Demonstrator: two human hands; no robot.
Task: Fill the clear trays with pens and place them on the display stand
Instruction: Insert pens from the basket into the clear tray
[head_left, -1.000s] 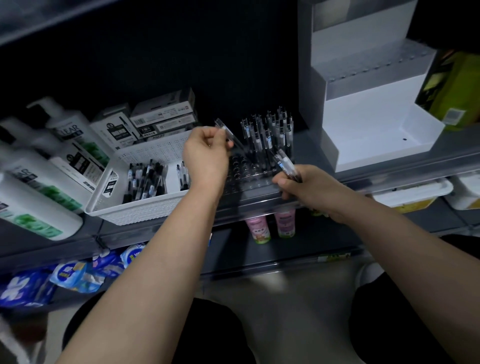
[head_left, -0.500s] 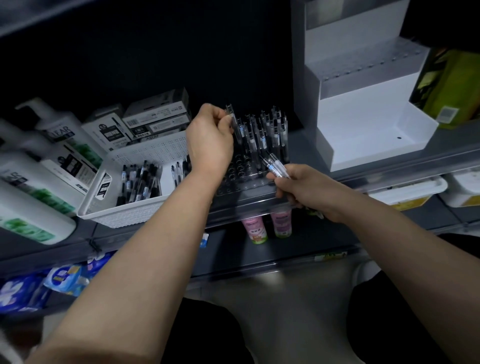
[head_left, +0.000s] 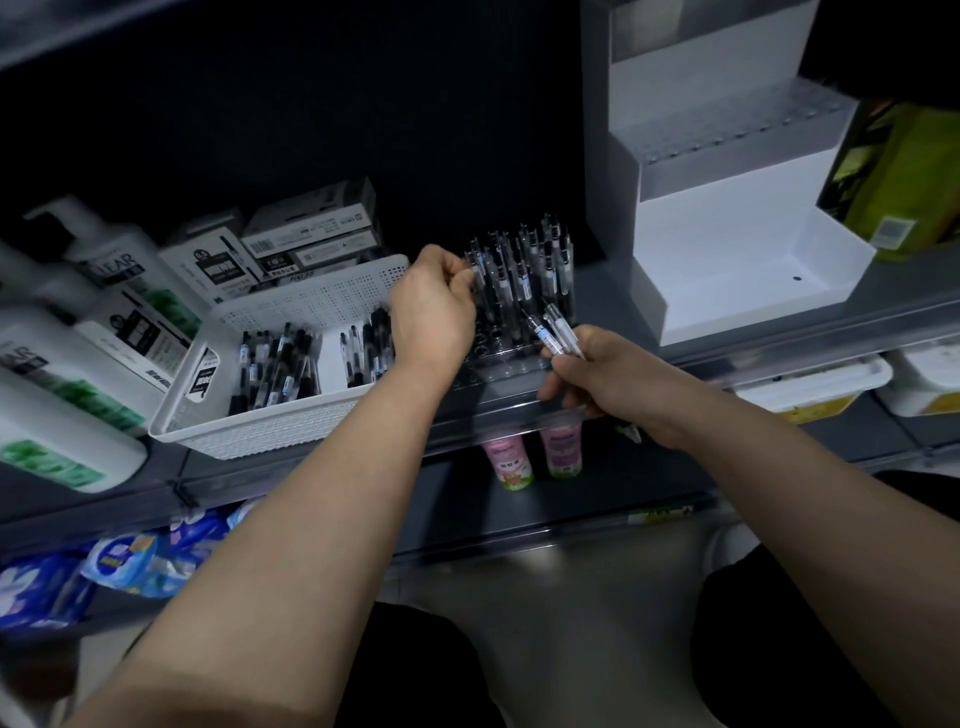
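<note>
The filling step is judged to be in hand, and it is only partly done. A clear tray (head_left: 501, 364) is seen on the shelf (head_left: 610, 317), between the white basket (head_left: 244, 431) and the display stand (head_left: 737, 270). In its back rows a group of standing pens (head_left: 540, 260) is kept upright, while the front rows of holes are seen bare.

One pen (head_left: 479, 283) is pinched upright in the grip of the left hand (head_left: 434, 306), at the left end of the standing group. Whether its lower end is already in a hole cannot be told, because it is hidden by the hand. The grip of the right hand (head_left: 602, 374) is clenched around a small bundle of pens (head_left: 553, 332), which is held just over the front part of the tray. Many loose pens (head_left: 275, 364) are left in the basket.

The lowest step of the stand is seen without any tray. On an upper step something like a second clear tray (head_left: 737, 140) may lie, with no pens visible in it, but this is not sure. It is judged that the greater part of the work is left. The bare rows are to be filled, and then the tray is to be carried to the stand.
</note>
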